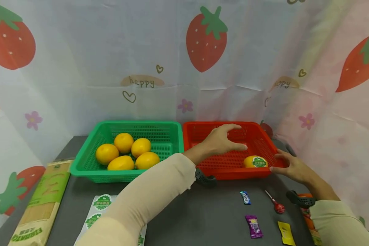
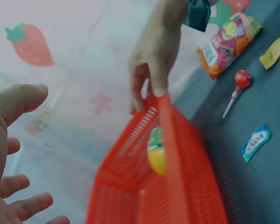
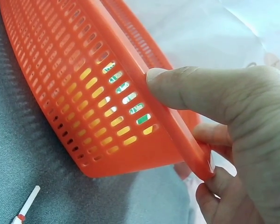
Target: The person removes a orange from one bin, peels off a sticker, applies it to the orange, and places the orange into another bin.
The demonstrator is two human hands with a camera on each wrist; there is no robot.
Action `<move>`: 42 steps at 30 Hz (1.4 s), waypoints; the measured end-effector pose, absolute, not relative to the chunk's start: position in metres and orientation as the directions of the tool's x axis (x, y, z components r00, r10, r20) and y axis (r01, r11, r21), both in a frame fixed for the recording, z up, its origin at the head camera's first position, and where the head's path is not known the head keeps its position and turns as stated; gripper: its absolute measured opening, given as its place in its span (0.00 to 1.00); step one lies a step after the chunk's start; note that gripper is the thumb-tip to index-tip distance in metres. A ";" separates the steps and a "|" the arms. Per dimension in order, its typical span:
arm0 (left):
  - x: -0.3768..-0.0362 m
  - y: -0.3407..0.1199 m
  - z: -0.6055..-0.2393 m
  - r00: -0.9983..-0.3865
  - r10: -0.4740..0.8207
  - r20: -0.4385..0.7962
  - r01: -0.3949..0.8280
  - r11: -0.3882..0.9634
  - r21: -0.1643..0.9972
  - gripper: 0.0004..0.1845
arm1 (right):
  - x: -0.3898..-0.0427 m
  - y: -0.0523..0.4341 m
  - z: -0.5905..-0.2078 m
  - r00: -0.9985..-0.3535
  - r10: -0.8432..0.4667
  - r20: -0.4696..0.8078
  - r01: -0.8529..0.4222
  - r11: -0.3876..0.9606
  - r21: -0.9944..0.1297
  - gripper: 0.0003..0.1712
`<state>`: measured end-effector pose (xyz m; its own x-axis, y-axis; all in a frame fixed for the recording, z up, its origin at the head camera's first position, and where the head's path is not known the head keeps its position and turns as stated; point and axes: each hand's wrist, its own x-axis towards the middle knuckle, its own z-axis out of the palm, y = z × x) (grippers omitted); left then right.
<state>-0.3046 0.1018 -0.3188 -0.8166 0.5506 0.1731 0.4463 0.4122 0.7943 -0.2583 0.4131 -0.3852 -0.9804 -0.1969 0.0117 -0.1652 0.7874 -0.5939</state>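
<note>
We find the red basket (image 1: 230, 164) on the worktop (image 1: 203, 212), touching the green basket (image 1: 126, 174) on its left. It looks light, stiff and perforated, best taken by the rim. Our right hand (image 1: 290, 167) pinches its right rim; our left hand (image 1: 222, 141) hovers open above it, over one orange (image 1: 255, 161).

Probably a staged tabletop booth, hung with strawberry-print curtain (image 1: 184, 61)

Red basket (image 1: 255, 172), green basket (image 1: 89, 167), seemingly yellow-orange fruit (image 1: 255, 161).
</note>
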 end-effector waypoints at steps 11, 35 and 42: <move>-0.286 0.037 -0.289 -0.808 0.504 0.303 0.523 0.379 0.764 0.36 | -0.257 0.410 -0.382 -0.978 -0.208 0.013 -0.179 0.803 -0.568 0.43; -0.249 -0.094 -0.305 -0.817 0.325 0.477 0.576 0.403 0.712 0.32 | -0.257 0.411 -0.387 -0.981 -0.193 0.031 -0.175 0.796 -0.580 0.44; -0.242 -0.135 -0.317 -0.828 0.219 0.515 0.559 0.394 0.730 0.29 | -0.257 0.412 -0.390 -0.980 -0.195 0.037 -0.178 0.784 -0.595 0.44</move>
